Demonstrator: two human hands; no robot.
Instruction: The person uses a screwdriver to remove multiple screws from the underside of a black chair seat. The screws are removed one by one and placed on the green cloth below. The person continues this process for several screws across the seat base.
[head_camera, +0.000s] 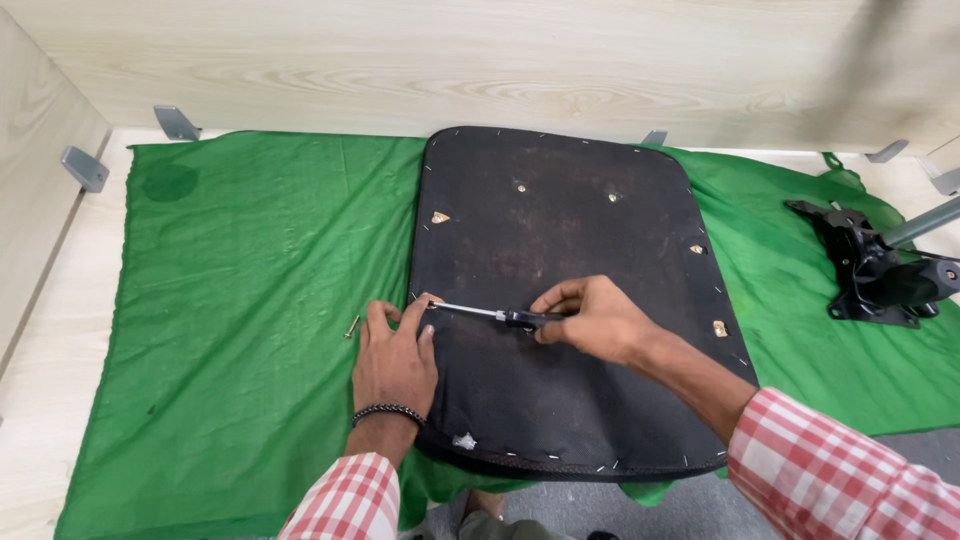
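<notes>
One screw lies loose on the green cloth, just at nine o'clock of my left hand. That hand rests flat on the left edge of the upturned black seat pad, fingers spread and gripping nothing, its thumb and forefinger touching the tip of the screwdriver. My right hand is closed around the screwdriver's dark handle, the shaft pointing toward nine o'clock at a fitting on the pad's left rim. The pad lies across the middle of the cloth. Five more brass fittings show on it: one near ten o'clock, two near twelve, two along the three o'clock edge. I judge the work barely begun, with most fittings left. The black chair mechanism sits well apart at three o'clock.
</notes>
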